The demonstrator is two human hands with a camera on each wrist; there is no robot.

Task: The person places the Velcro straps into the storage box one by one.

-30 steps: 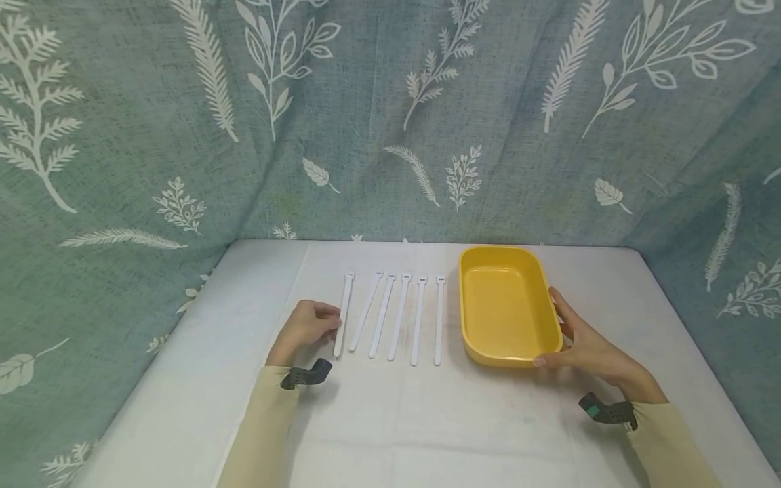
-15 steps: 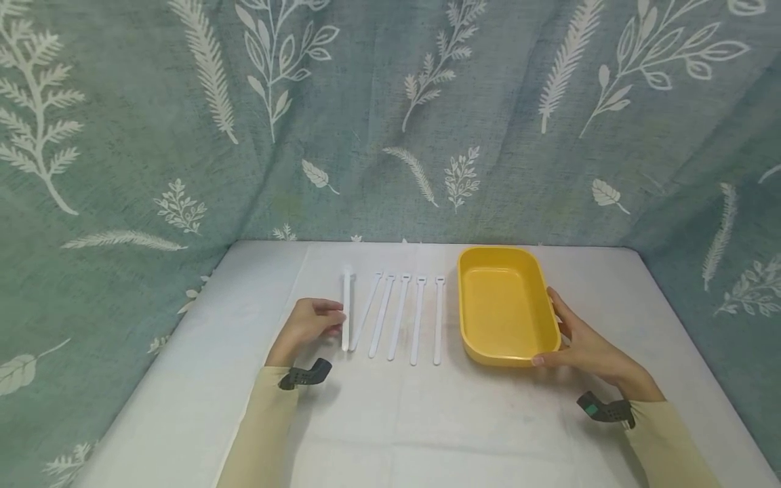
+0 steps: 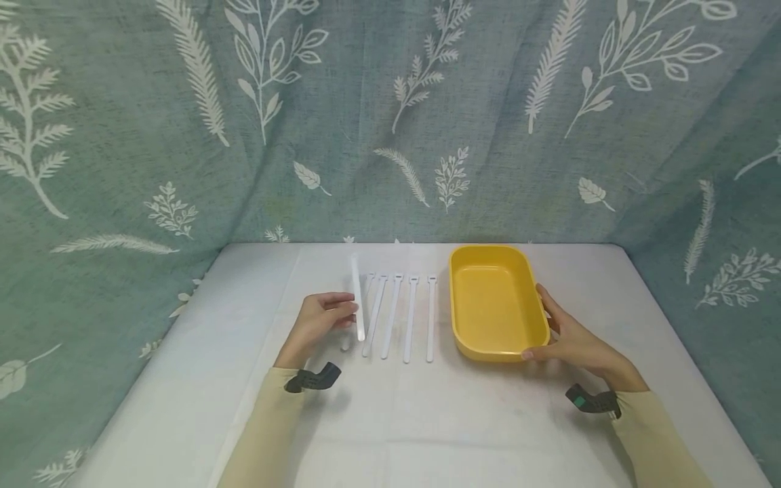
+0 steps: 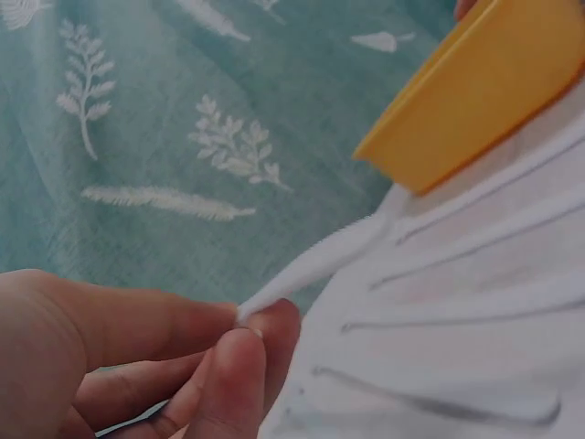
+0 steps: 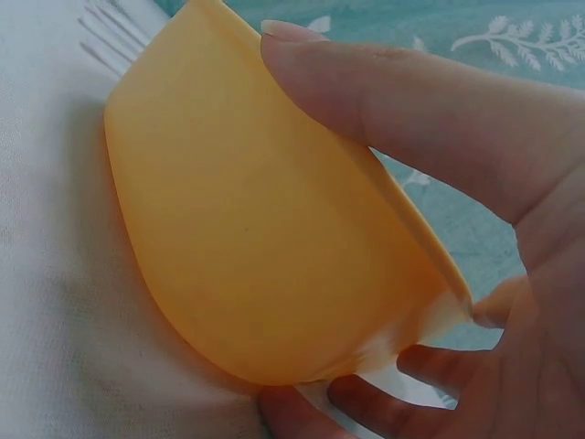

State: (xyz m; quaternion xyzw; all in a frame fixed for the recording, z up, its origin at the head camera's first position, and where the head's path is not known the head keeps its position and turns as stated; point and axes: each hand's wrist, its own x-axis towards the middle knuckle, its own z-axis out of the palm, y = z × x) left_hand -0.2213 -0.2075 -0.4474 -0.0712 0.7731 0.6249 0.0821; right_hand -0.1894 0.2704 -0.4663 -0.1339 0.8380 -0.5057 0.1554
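Observation:
My left hand (image 3: 320,317) pinches a white cable tie (image 3: 357,298) between thumb and fingertips, lifted above the cloth. In the left wrist view this cable tie (image 4: 315,261) bends away from the fingertips as a flat strip. Several more white cable ties (image 3: 411,318), with slotted heads at the far end, lie side by side to its right; the leftmost is partly hidden behind the lifted one. A yellow rectangular tray (image 3: 500,308) stands right of the row. My right hand (image 3: 576,344) grips its near right corner, thumb along the rim (image 5: 324,78) and fingers around the side.
White cloth (image 3: 421,420) covers the table. A green curtain (image 3: 342,135) with white leaf prints hangs behind it and along both sides. A dark wrist device (image 3: 314,377) sits on the left sleeve, another wrist device (image 3: 593,400) on the right.
The left hand has raised the leftmost cable tie off the cloth and carried it slightly right, in front of the row. The right hand stays on the tray; the head view has shifted a little.

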